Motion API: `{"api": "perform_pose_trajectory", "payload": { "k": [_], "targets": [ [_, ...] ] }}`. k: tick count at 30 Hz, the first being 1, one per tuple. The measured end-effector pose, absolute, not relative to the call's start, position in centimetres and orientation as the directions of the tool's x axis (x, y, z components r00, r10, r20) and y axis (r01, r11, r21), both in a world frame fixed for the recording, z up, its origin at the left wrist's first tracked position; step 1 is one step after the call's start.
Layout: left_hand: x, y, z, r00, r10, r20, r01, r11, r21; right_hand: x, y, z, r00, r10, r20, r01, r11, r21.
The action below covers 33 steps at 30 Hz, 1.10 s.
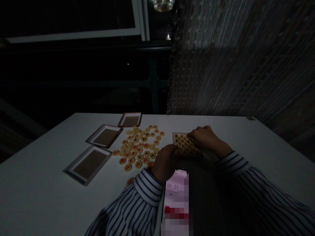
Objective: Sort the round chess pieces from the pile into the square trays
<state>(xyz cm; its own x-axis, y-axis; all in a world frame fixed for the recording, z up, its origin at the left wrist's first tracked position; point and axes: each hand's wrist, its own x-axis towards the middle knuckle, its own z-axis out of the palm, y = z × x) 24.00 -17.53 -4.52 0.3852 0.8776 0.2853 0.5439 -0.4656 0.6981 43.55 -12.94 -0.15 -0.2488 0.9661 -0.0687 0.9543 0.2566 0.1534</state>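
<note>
A shallow box [174,133] lies on the table with Chinese chess pieces [182,141] packed in rows, black characters facing up. My left hand [164,163] is closed at the box's near left side, its fingertips over the edge. At the right side, my right hand [206,137] is closed with bent fingers against the box and the outer pieces. Both hands hide parts of the rim. Left of the box, many loose Chinese chess pieces [139,150] are spread out, some with red or black characters, others blank side up.
Three shallow open trays or lids stand at the left: a near one [92,164], a middle one [104,136] and a far one [130,119]. A lit phone [173,196] showing 00:05 lies between my forearms on the white table [44,183]. A bead curtain [221,65] hangs behind.
</note>
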Motion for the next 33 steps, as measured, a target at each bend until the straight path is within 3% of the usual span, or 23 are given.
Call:
{"api": "perform_pose_trajectory", "payload": {
  "k": [20, 26, 33],
  "targets": [
    [24.0, -17.6, -4.5, 0.398, 0.871, 0.289, 0.526, -0.475, 0.706, 43.9, -12.9, 0.1, -0.281, 0.960, -0.009, 0.946, 0.278, 0.169],
    [23.9, -17.3, -5.1, 0.411, 0.862, 0.298, 0.521, -0.490, 0.699, 44.8, -12.9, 0.4, -0.189, 0.980, 0.060, 0.962, 0.173, 0.210],
    [23.7, -17.4, -5.2, 0.408, 0.867, 0.286, 0.556, -0.485, 0.675, 45.7, -12.4, -1.1, -0.046, 0.998, -0.036, 0.984, 0.052, 0.171]
  ]
}}
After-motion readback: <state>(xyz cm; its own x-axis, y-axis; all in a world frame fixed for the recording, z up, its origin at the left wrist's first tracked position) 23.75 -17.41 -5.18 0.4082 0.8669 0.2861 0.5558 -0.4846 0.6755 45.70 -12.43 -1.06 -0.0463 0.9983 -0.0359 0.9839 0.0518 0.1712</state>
